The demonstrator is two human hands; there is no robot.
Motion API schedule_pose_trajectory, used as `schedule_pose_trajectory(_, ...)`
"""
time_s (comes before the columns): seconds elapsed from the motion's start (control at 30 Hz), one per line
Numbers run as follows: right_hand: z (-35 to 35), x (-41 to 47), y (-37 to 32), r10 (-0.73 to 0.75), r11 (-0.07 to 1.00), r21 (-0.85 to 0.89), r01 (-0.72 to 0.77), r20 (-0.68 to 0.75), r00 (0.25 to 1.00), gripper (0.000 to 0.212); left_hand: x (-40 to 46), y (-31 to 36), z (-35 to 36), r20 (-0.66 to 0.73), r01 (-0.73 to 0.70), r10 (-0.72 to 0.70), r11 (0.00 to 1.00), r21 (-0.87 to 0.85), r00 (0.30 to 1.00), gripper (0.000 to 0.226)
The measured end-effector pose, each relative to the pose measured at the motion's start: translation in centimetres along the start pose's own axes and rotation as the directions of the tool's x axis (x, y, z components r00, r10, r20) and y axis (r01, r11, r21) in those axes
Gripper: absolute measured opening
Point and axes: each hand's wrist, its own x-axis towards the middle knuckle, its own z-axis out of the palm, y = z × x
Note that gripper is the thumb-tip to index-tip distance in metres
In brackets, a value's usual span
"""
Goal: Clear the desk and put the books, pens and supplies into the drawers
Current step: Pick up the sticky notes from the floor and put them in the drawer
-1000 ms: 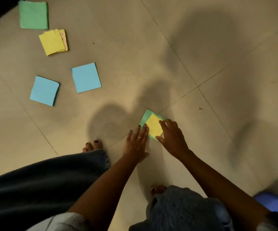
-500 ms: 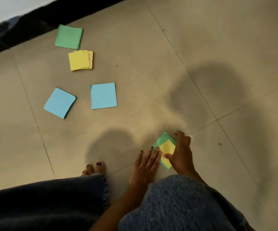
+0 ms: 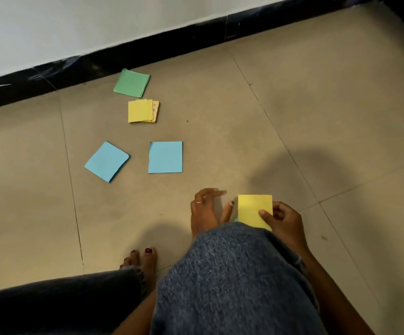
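Note:
My right hand [image 3: 283, 221] pinches a yellow sticky-note pad [image 3: 254, 210] with a sliver of a green pad under it, lifted just above the floor in front of my knee. My left hand [image 3: 204, 209] hovers beside it on the left, fingers loosely spread and holding nothing. Further out on the tiled floor lie two blue pads [image 3: 165, 157] [image 3: 106, 161], a yellow pad [image 3: 141, 111] fanned over a patterned one, and a green pad [image 3: 132, 82] close to the wall.
I crouch on beige floor tiles [image 3: 317, 105]; my denim-clad knee [image 3: 232, 274] and bare foot [image 3: 143, 259] fill the lower middle. A white wall with a black skirting board [image 3: 147, 52] runs across the top. No desk or drawers are in view.
My right hand has picked the yellow and green pads up off the floor. My left hand has come off them. The view has tilted up toward the wall.

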Motion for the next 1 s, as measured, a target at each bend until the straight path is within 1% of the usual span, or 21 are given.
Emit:
schedule_pose_trajectory(0.03, 0.1, 0.1, -0.6, -0.009, 0.999, 0.048, 0.007, 0.030, 1.000, 0.009, 0.4, 0.8, 0.2, 0.012, 0.141, -0.141, 0.977, -0.158, 0.990, 0.022)
schedule_pose_trajectory(0.07, 0.3, 0.3, -1.3, -0.019, 0.997, 0.075, 0.014, 0.061, 0.998, 0.009, 0.8, 1.6, 0.2, 0.095, 0.301, -0.285, 0.895, -0.330, 0.954, 0.013)
schedule_pose_trajectory(0.1, 0.6, 0.6, -1.6, -0.025, 0.997, 0.077, 0.018, 0.092, 0.995, 0.010, 1.1, 2.1, 0.3, 0.231, 0.441, -0.376, 0.771, -0.460, 0.897, 0.014)
schedule_pose_trajectory(0.13, 1.1, 0.8, -1.9, -0.021, 0.996, 0.086, 0.010, 0.126, 0.992, 0.011, 1.4, 2.2, 0.5, 0.374, 0.551, -0.406, 0.658, -0.514, 0.834, 0.015)
schedule_pose_trajectory(0.17, 1.5, 1.1, -1.9, -0.015, 0.997, 0.074, 0.004, 0.153, 0.988, 0.012, 1.5, 2.1, 0.6, 0.463, 0.612, -0.406, 0.603, -0.512, 0.787, 0.015)
schedule_pose_trajectory(0.2, 1.9, 1.3, -1.8, -0.008, 0.998, 0.061, -0.002, 0.170, 0.985, 0.013, 1.6, 2.0, 0.5, 0.497, 0.640, -0.409, 0.567, -0.519, 0.765, 0.017)
schedule_pose_trajectory(0.27, 2.3, 1.8, -1.3, -0.007, 1.000, -0.027, 0.011, 0.155, 0.988, 0.018, 2.0, 1.1, 0.1, 0.438, 0.640, -0.468, 0.511, -0.575, 0.767, 0.017)
schedule_pose_trajectory(0.3, 2.2, 2.2, -1.0, -0.013, 0.992, -0.122, 0.031, 0.143, 0.990, 0.024, 2.2, 0.7, -0.1, 0.391, 0.630, -0.504, 0.506, -0.589, 0.770, 0.011)
schedule_pose_trajectory(0.33, 1.9, 2.4, -0.4, -0.015, 0.965, -0.256, 0.051, 0.139, 0.990, 0.032, 2.4, 0.2, -0.4, 0.352, 0.625, -0.537, 0.501, -0.598, 0.767, 0.005)
schedule_pose_trajectory(0.37, 1.8, 2.7, 0.3, -0.004, 0.908, -0.413, 0.069, 0.157, 0.988, 0.043, 2.5, -0.2, -0.8, 0.319, 0.624, -0.566, 0.499, -0.602, 0.760, 0.005)
schedule_pose_trajectory(0.43, 1.8, 2.6, 2.0, 0.092, 0.741, -0.670, 0.054, 0.180, 0.979, 0.056, 2.5, -0.8, -1.5, 0.270, 0.617, -0.600, 0.500, -0.608, 0.753, 0.009)
schedule_pose_trajectory(0.5, 2.5, 1.7, 4.0, 0.138, 0.619, -0.786, -0.011, 0.094, 0.986, 0.052, 2.5, -1.2, -1.9, 0.251, 0.616, -0.613, 0.506, -0.604, 0.750, 0.019)
schedule_pose_trajectory(0.53, 2.9, 1.4, 4.8, 0.130, 0.598, -0.801, -0.037, 0.052, 0.990, 0.046, 2.5, -1.2, -1.9, 0.256, 0.620, -0.617, 0.497, -0.607, 0.744, 0.024)
schedule_pose_trajectory(0.63, 3.3, 1.1, 5.2, 0.174, 0.638, -0.757, -0.138, -0.033, 0.984, 0.034, 2.5, -1.0, -2.2, 0.267, 0.632, -0.637, 0.453, -0.629, 0.723, 0.033)
schedule_pose_trajectory(0.67, 3.2, 1.2, 5.0, 0.209, 0.648, -0.745, -0.159, -0.027, 0.978, 0.031, 2.5, -0.9, -2.2, 0.269, 0.632, -0.640, 0.445, -0.634, 0.720, 0.033)
schedule_pose_trajectory(0.73, 2.9, 1.3, 3.9, 0.268, 0.616, -0.774, -0.147, 0.031, 0.963, 0.033, 2.4, -0.5, -2.4, 0.277, 0.625, -0.639, 0.415, -0.661, 0.717, 0.032)
schedule_pose_trajectory(0.77, 2.6, 1.3, 3.2, 0.274, 0.625, -0.767, -0.143, 0.044, 0.961, 0.035, 2.4, -0.4, -2.6, 0.281, 0.618, -0.641, 0.387, -0.685, 0.714, 0.031)
schedule_pose_trajectory(0.8, 2.4, 1.3, 2.4, 0.253, 0.669, -0.730, -0.140, 0.046, 0.966, 0.035, 2.5, -0.3, -2.8, 0.282, 0.609, -0.645, 0.362, -0.706, 0.710, 0.031)
schedule_pose_trajectory(0.87, 2.0, 1.0, 0.9, 0.134, 0.796, -0.599, -0.092, 0.026, 0.991, 0.030, 2.6, -0.3, -3.3, 0.270, 0.596, -0.654, 0.344, -0.726, 0.707, 0.028)
schedule_pose_trajectory(0.93, 1.7, 0.3, -0.6, 0.008, 0.931, -0.364, -0.006, 0.004, 1.000, 0.020, 2.7, -0.3, -3.6, 0.258, 0.587, -0.657, 0.346, -0.732, 0.708, 0.026)
schedule_pose_trajectory(1.0, 2.0, 0.1, -2.2, -0.036, 0.990, -0.135, 0.040, 0.028, 0.999, 0.015, 2.6, -0.3, -4.0, 0.271, 0.598, -0.658, 0.340, -0.726, 0.703, 0.026)
